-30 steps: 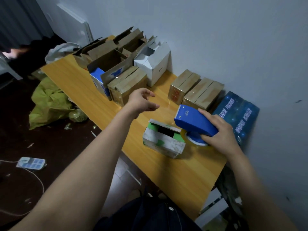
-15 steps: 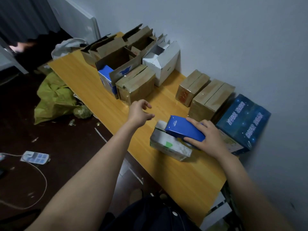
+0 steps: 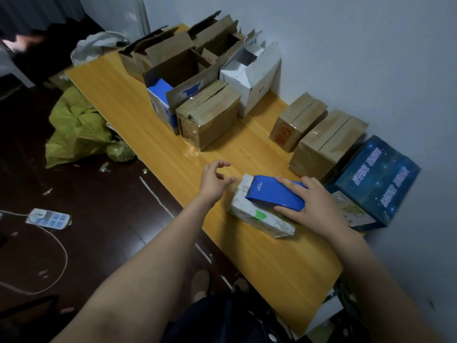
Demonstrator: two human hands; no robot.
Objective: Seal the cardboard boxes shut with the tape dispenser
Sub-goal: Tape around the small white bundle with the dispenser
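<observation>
A small white box with green patches (image 3: 257,216) lies on the wooden table (image 3: 259,263) near its front edge. On top of it rests the blue tape dispenser (image 3: 272,194), serrated edge pointing left, gripped by my right hand (image 3: 311,206). My left hand (image 3: 214,180) hovers just left of the box with fingers loosely spread, holding nothing. Two brown boxes with closed flaps (image 3: 300,121) (image 3: 329,142) stand by the wall behind.
A taped brown box (image 3: 210,117), an open box with a blue carton (image 3: 173,78), a white open box (image 3: 252,73) and more open cartons fill the table's far end. A dark blue printed box (image 3: 376,179) sits at the right. Green bags and a power strip (image 3: 48,217) lie on the floor.
My right hand brought the dispenser from beside the small box onto its top, and the flaps now lie shut under it. My left hand came down close to the box's left end.
</observation>
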